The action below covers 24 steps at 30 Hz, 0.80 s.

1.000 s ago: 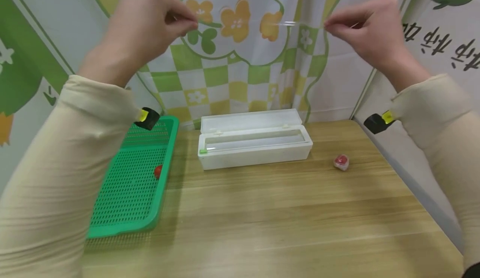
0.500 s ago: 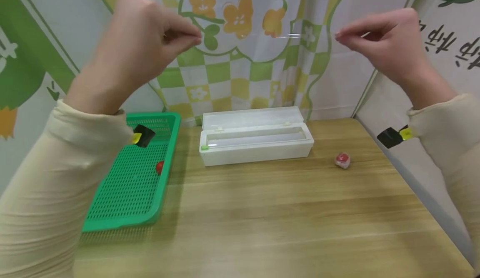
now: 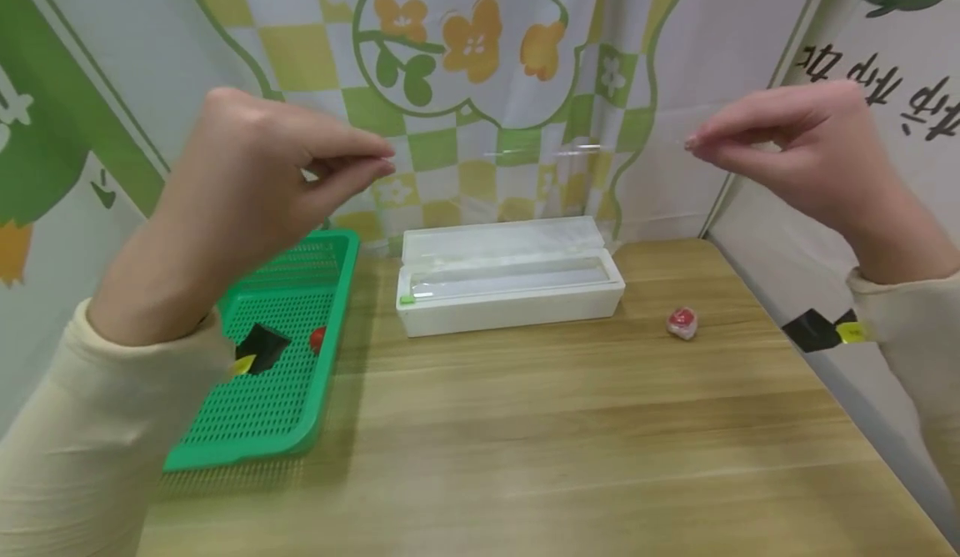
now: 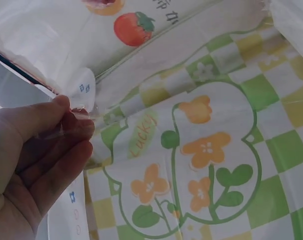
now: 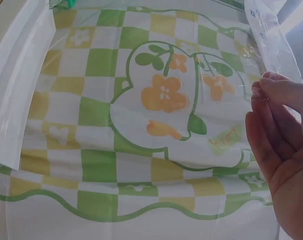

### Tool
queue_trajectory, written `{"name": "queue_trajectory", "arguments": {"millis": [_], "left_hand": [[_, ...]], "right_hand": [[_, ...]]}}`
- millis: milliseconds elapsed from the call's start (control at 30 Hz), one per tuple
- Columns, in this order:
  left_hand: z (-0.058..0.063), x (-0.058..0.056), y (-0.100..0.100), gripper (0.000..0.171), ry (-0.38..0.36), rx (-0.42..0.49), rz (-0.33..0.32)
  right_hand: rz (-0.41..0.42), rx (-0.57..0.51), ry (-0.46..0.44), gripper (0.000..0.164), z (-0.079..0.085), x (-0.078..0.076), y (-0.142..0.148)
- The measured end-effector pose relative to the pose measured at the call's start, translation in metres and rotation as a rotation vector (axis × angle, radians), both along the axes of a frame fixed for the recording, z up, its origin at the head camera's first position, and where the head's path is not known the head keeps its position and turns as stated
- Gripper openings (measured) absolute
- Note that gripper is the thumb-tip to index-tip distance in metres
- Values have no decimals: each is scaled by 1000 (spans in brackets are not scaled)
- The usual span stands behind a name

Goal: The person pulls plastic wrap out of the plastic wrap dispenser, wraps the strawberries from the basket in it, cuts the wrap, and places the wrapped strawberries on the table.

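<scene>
A clear sheet of cling film (image 3: 585, 150) stretches between my two hands in the air above the table, its outline hard to see. My left hand (image 3: 262, 182) pinches one corner between thumb and fingers, and the film gathers at the fingertips in the left wrist view. The opposite corner is pinched by my right hand (image 3: 810, 157). Below and behind the film stands a white cling film dispenser (image 3: 517, 313), its lid (image 3: 502, 242) raised and a small green slider at its left front. To the right lies a small red item in crinkled clear wrap (image 3: 682, 323).
A green perforated basket (image 3: 307, 436) stands at the left, under my left forearm, with a small red thing (image 3: 317, 340) against its right side. The wooden table (image 3: 510, 440) ends at a printed curtain (image 3: 480, 182) behind the dispenser.
Both hands have come down from the top of the view and moved a little farther apart, with the film held between them. The dispenser, basket and wrapped red item stay put.
</scene>
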<state>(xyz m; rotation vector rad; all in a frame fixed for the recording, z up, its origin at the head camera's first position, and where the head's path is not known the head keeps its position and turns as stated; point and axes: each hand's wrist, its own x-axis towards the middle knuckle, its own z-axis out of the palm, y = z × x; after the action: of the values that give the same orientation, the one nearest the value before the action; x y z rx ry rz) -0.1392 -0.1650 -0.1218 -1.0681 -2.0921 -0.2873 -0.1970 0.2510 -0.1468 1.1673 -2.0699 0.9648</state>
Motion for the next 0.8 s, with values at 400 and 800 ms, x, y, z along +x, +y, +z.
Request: {"name": "queue_trajectory", "arguments": {"millis": [400,800], "left_hand": [[-71,-1,-28,17,-5,73,-350],[-123,34,-22,40,28,130,-510]], "right_hand": [[309,91,-26,7,-23,27,11],[603,219,-193,23,-57,50,18]]}}
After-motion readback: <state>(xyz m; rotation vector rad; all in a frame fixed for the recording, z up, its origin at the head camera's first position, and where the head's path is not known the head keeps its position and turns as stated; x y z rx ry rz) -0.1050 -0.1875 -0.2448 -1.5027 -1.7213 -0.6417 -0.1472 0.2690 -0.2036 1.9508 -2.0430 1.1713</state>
